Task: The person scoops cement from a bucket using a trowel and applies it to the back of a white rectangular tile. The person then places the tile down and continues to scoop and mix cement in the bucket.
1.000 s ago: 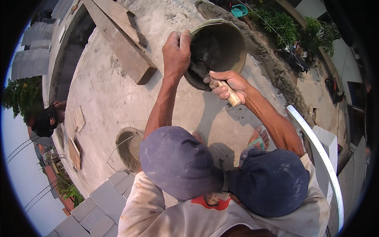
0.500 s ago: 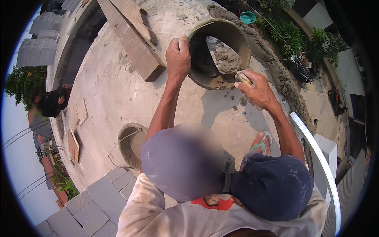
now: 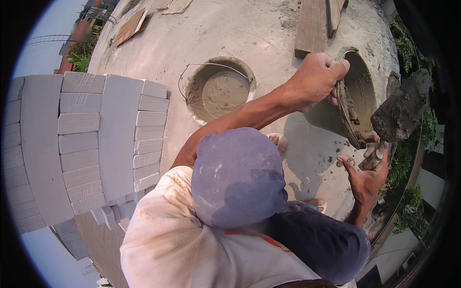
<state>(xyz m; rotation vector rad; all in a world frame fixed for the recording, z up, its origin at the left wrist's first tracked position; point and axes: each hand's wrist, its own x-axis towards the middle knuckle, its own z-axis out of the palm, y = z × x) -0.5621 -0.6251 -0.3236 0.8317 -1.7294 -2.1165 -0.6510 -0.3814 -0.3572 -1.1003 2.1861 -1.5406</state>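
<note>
At upper right, the left hand (image 3: 321, 79) is closed on the rim of a tilted, round, mortar-smeared bucket (image 3: 367, 91); below, the right hand (image 3: 367, 176) (thumb spread away) curls loosely round a mortar-coated metal trowel (image 3: 402, 109).

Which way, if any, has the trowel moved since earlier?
Yes: the trowel has moved away from the standing bucket. Earlier, it reached into the held bucket; now it shows outside.
</note>
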